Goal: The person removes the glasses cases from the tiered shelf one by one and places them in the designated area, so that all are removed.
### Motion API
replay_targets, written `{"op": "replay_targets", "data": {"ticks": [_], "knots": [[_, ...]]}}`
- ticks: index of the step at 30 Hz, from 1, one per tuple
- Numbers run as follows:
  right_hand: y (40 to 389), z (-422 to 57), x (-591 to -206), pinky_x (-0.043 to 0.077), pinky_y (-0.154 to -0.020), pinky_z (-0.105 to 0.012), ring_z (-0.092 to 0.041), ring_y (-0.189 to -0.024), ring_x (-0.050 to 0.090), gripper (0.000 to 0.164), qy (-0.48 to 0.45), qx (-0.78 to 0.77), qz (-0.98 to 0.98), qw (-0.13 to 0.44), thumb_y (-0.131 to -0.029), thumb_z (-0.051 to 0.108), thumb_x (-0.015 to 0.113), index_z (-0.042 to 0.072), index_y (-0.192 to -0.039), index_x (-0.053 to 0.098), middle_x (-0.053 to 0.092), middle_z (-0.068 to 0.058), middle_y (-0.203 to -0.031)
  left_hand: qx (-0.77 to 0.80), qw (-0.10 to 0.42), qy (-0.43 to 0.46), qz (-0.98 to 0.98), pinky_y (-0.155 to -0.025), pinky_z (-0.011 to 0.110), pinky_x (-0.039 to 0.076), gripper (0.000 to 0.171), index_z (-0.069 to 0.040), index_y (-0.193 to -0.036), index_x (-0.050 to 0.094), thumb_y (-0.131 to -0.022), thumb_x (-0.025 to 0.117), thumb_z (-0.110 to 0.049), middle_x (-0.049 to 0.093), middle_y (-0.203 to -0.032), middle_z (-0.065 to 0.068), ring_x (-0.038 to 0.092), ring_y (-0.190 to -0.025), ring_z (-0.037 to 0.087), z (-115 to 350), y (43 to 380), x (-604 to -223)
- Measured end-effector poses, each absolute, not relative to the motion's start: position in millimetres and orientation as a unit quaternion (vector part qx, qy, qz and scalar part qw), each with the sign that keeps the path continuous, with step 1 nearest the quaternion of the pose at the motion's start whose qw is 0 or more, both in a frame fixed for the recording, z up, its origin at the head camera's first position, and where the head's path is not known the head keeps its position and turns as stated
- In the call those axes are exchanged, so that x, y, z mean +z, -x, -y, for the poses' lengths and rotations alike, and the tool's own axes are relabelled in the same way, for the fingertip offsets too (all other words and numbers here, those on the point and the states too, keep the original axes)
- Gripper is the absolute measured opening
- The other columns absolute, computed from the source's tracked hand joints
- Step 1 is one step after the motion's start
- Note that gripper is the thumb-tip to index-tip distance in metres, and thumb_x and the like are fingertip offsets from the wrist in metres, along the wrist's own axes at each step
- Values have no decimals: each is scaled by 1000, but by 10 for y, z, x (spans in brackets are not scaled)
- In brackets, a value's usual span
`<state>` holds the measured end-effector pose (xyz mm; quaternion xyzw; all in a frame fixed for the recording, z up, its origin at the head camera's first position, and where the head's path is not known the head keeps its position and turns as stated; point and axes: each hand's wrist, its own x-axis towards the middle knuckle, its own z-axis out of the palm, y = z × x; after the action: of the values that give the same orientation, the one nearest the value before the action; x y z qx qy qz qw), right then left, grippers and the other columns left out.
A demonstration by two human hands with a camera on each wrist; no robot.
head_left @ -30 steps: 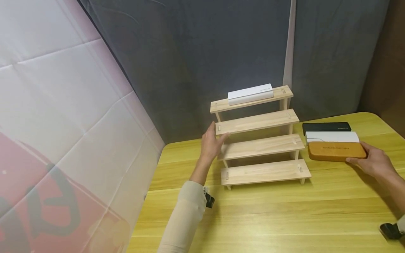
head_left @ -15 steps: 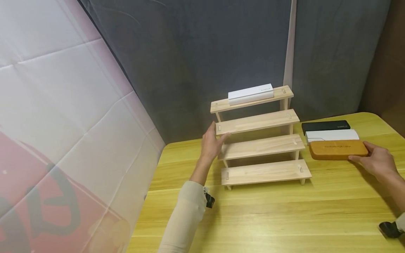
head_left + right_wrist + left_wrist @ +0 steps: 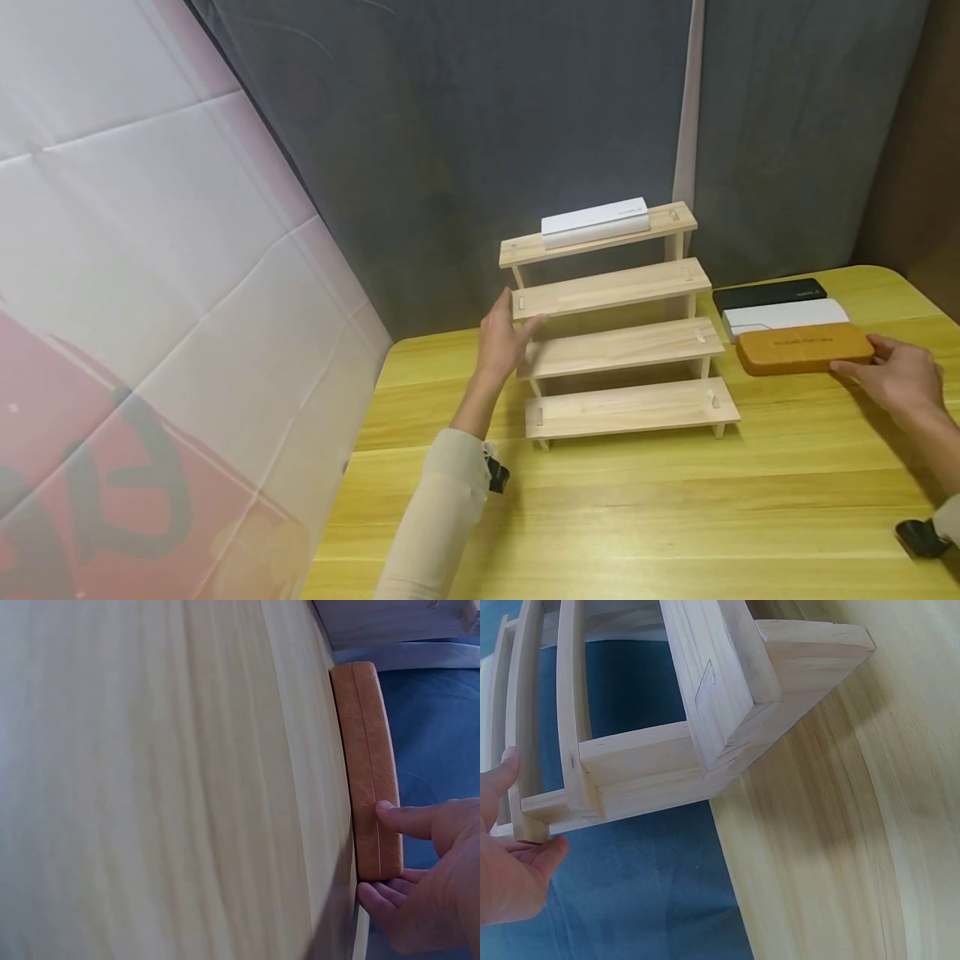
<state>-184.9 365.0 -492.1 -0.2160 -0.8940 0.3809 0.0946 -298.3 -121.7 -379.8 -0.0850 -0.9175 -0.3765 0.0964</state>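
A tiered wooden display shelf [image 3: 618, 287] stands on the table. My left hand [image 3: 501, 342] grips the left end of its second board from the top, the thumb on one face and fingers on the other in the left wrist view. On the right, my right hand [image 3: 900, 379] holds the right end of an orange-brown glasses case [image 3: 804, 348], which lies flat. In the right wrist view its thumb presses the case's long side while the fingers touch the short end. Behind that case lie a white case [image 3: 787, 317] and a black case [image 3: 768, 294], side by side.
Another white case [image 3: 595, 223] sits on the top board. The yellow wood-grain table [image 3: 637, 517] has its back edge along a grey curtain [image 3: 465, 150]. A pale printed panel [image 3: 187, 250] rises on the left.
My right hand has pushed the orange-brown case slightly back and to the right, turning it a little. The white and black cases behind have shifted back and tilted too. The left hand stays put.
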Motion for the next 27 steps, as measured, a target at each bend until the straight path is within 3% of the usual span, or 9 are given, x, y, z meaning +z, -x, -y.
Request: {"op": "replay_targets", "data": {"ticks": [8, 17, 22, 27], "knots": [[1895, -3614, -4940, 20, -121, -66, -63, -138, 36, 73, 235, 376, 891, 99, -102, 19, 71, -21, -150, 34, 38, -42, -147, -375, 97, 86, 918, -127, 42, 31, 91, 5, -163, 32, -98, 79, -37, 38, -166, 22, 39, -153, 37, 1216, 2984, -3801], [1886, -3604, -4919, 18, -121, -68, -63, -139, 33, 76, 244, 389, 884, 87, -104, 26, 68, -19, -152, 31, 37, -41, -148, -386, 96, 83, 914, -127, 44, 31, 92, 5, -163, 32, -97, 80, -37, 38, -167, 22, 38, -153, 37, 1224, 2983, -3817], [1880, -3607, -4909, 23, -120, -70, -63, -141, 32, 80, 252, 411, 874, 67, -105, 33, 66, -16, -155, 28, 34, -41, -152, -393, 96, 82, 911, -127, 43, 32, 93, 5, -163, 31, -97, 81, -36, 38, -166, 21, 39, -153, 37, 1223, 2980, -3812], [1879, -3603, -4901, 36, -115, -68, -60, -142, 37, 76, 262, 428, 863, 67, -107, 29, 64, -17, -156, 29, 34, -41, -155, -389, 97, 82, 912, -126, 43, 32, 91, 4, -163, 32, -97, 80, -37, 40, -165, 21, 40, -152, 36, 1217, 2979, -3809]]}}
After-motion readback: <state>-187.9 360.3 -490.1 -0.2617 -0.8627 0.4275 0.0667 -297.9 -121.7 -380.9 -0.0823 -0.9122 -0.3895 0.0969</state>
